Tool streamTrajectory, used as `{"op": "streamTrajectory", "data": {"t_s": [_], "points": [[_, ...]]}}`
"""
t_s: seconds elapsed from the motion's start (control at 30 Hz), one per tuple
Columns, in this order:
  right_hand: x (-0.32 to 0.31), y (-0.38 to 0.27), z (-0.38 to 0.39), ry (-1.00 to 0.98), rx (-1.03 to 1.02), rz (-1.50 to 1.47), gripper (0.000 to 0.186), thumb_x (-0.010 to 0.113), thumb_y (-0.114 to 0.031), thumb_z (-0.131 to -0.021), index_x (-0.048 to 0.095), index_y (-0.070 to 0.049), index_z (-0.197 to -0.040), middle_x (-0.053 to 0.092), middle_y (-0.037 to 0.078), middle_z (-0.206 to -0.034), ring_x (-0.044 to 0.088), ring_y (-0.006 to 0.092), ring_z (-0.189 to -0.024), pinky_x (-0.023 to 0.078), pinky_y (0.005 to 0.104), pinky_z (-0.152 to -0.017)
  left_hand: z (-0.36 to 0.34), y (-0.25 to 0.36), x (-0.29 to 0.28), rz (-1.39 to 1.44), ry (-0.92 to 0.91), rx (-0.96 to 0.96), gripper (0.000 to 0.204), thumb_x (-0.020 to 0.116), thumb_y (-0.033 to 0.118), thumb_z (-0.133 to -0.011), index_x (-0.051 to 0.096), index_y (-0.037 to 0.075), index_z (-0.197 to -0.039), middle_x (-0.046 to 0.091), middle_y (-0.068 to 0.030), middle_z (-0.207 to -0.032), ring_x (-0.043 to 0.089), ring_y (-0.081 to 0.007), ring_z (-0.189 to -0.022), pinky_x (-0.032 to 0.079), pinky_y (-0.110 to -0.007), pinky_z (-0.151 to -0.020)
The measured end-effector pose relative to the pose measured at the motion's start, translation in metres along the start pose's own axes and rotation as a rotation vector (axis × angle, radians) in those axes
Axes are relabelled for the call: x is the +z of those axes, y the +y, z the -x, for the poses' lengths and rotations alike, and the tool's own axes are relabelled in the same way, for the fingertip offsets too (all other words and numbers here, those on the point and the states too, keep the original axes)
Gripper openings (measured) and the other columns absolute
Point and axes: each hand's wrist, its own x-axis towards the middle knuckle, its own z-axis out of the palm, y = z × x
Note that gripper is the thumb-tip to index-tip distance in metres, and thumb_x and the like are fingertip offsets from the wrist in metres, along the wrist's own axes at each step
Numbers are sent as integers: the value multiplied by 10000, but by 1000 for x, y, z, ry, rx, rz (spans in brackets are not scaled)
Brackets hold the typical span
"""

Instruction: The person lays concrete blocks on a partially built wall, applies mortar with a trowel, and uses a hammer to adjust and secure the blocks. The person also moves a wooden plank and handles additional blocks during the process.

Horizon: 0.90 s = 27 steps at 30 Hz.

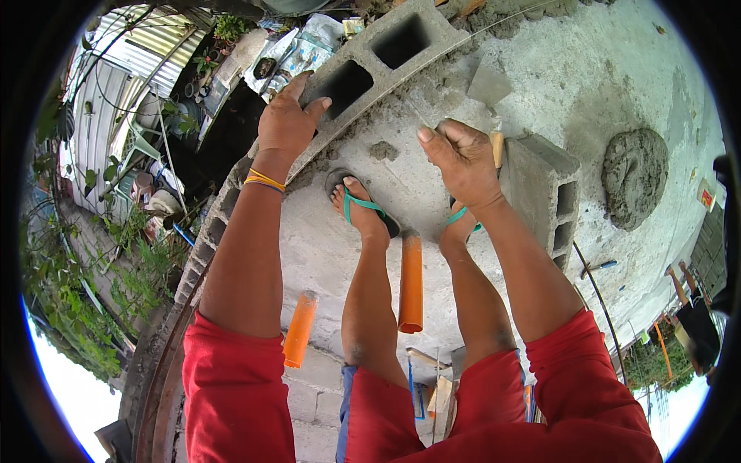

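Note:
A grey hollow concrete block (378, 69) lies along the curved wall edge at upper left, its cavities facing up. My left hand (287, 123) is over its near end, thumb on the top and fingers wrapped toward the outer side. To the right, above the floor, my right hand (468, 163) is closed with its thumb pointing left. A thin grey strip shows by that thumb; what the fingers hold is hidden. Close beside this hand is a trowel, its wooden handle (496, 148) at the knuckles and its grey blade (489, 83) farther away.
Another hollow block (540, 185) stands right of my feet. A wet mortar heap (634, 177) sits farther right. Orange pipes (411, 285) rise between and beside my legs. A thin line (505, 21) runs along the wall edge. Beyond it are corrugated sheets (143, 54) and plants.

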Motion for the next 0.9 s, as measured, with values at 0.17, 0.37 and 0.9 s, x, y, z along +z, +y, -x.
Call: {"op": "streamTrajectory", "data": {"t_s": [0.17, 0.37, 0.9], "points": [[29, -79, -55, -20, -474, -336, 424, 716, -275, -951, 587, 8, -663, 452, 43, -537, 402, 118, -533, 366, 339, -485, -4, -2, 1, -80, -124, -67, 693, 742, 458, -920, 549, 100, -1481, 643, -189, -1405, 648, -368, -1244, 526, -436, -1038], [61, -24, -108, 48, -213, -433, 387, 690, -224, -943, 547, -1, -661, 439, 34, -550, 398, 105, -515, 344, 316, -486, 1, -4, 7, 27, 29, 13, 671, 745, 448, -916, 582, 77, -1450, 678, -218, -1334, 671, -381, -1199, 541, -450, -1009], [-16, -9, 49, 7, 448, 21, 403, 683, -268, -1022, 557, -38, -715, 565, 15, -632, 498, 89, -587, 429, 292, -561, -1, 4, -23, 98, -54, -96, 660, 758, 353, -911, 540, 94, -1477, 683, -202, -1318, 664, -399, -1179, 542, -474, -991]]}}
